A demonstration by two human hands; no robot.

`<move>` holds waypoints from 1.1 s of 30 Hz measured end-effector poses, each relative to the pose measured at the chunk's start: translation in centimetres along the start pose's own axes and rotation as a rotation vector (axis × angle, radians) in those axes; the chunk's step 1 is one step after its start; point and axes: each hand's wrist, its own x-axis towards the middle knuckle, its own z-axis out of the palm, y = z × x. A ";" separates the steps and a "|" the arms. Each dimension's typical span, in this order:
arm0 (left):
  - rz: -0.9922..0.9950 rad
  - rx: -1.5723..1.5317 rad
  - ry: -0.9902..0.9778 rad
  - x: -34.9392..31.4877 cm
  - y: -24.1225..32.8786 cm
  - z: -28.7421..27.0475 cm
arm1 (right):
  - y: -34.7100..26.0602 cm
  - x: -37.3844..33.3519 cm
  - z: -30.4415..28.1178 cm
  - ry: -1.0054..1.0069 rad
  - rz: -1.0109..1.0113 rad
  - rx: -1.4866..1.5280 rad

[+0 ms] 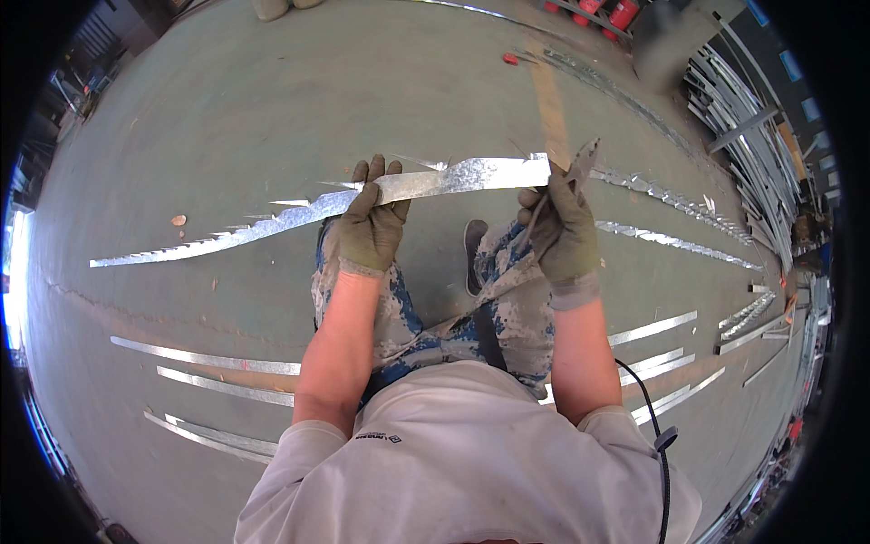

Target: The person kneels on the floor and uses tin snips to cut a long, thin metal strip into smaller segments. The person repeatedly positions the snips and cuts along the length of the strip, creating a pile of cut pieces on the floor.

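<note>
A long shiny sheet-metal strip [462, 178] stretches across in front of me, its far edge cut into a row of bent, pointed tabs toward the left. My left hand [372, 231], in an olive work glove, grips the strip near its middle, thumb on top and fingers behind. In the same kind of glove, my right hand [569, 236] is closed around what looks like a pair of tin snips [584, 161], blades pointing up and away. The strip's right end meets the right fingers; whether they also pinch it is hidden.
Plain metal strips [227, 363] lie on the green floor [272, 100] at both sides of me. Two strips with notched edges [675, 238] lie to the right. Farther right is a stack of metal profiles [748, 145]. Red cylinders [621, 16] stand at the back.
</note>
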 end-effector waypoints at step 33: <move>-0.179 0.006 0.103 2.2 -1.5 -4.3 | 0.1 -4.9 -1.4 0.163 0.284 -0.138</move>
